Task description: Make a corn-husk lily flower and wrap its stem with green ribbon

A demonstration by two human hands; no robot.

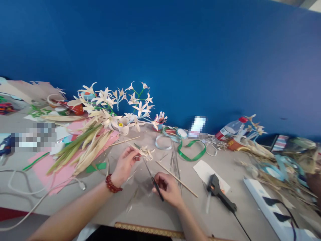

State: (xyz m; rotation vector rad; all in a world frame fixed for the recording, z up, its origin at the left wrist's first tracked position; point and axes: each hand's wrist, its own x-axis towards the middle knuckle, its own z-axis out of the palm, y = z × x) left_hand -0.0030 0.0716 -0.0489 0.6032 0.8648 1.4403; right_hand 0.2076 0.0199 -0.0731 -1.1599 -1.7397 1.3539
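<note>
My left hand (126, 164), with a red bead bracelet (112, 184) on its wrist, pinches a thin pale husk strip (139, 150) between thumb and fingers. My right hand (169, 189) is closed around black-handled scissors (157, 189). Their blades point up and left, towards the strip near my left fingertips; whether they touch it I cannot tell. Just beyond my left fingers lies a small pale husk flower (147, 153). A thin wooden stick (178, 179) rests on the table beside my right hand, along with several dark wires (174, 164).
Husk flowers (107, 98) stand at the back left, above long husk leaves (77, 147) on pink paper (41, 167). Green ribbon (184, 155) lies mid-table. To the right are a glue gun (222, 194), a power strip (265, 207) and a plastic bottle (230, 130). A white cable (47, 197) trails left.
</note>
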